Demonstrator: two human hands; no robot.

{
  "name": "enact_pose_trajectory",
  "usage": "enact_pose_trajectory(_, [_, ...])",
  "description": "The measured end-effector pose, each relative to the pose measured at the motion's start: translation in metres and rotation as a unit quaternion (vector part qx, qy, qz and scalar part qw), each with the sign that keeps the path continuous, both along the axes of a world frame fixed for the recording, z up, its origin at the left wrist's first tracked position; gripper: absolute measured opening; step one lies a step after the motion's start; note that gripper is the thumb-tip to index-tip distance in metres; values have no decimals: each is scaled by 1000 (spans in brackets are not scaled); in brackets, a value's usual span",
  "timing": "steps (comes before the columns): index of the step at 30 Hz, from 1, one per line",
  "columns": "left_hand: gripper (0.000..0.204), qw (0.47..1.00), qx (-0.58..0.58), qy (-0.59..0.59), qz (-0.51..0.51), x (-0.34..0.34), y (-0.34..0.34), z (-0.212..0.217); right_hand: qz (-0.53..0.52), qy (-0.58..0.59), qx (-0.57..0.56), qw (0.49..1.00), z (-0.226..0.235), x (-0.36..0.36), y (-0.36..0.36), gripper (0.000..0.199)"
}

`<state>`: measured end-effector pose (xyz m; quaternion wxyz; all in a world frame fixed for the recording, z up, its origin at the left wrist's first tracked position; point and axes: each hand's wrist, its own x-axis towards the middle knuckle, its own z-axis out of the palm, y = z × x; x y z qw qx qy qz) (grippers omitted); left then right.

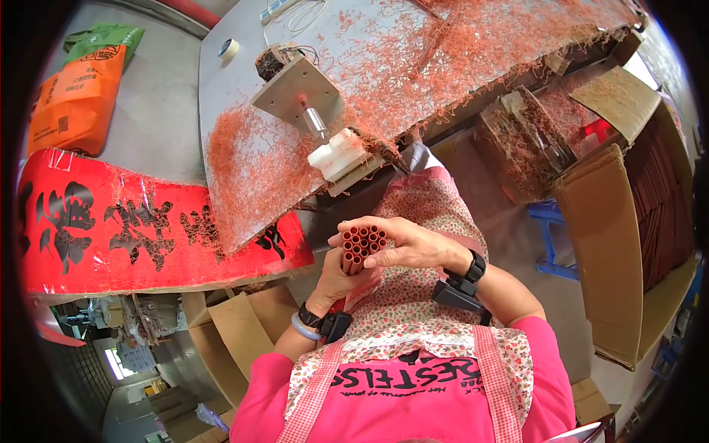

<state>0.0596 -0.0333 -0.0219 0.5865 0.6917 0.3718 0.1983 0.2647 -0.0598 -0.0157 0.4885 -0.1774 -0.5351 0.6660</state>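
Both my hands close round a bundle of several reddish-brown tubes, held in front of my apron with the round hollow ends facing up. My left hand grips the bundle from the left and below. My right hand wraps over its far and right sides, the thumb against the near tubes. Just beyond the hands, at the table edge, is a small machine with a metal plate, a shiny spindle and a white block. The bundle is apart from the machine.
Curly red shavings cover much of the table. At the right stands an open cardboard box of long reddish-brown tubes, near a blue stool. A red banner hangs at the left, with an orange bag beyond it.
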Motion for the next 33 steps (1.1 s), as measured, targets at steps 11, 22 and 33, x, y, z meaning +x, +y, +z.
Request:
enact_pose_trajectory(11, [48, 994, -110, -17, 19, -2, -5, 0, -59, -10, -28, 998, -6, -11, 0, 54])
enact_pose_trajectory(22, [44, 983, -179, -37, -16, -14, 0, -3, -87, 34, -104, 990, 5, -15, 0, 51])
enact_pose_trajectory(33, [40, 979, -199, -43, -11, -27, 2, -12, -135, 3, -172, 976, 6, -25, 4, 32])
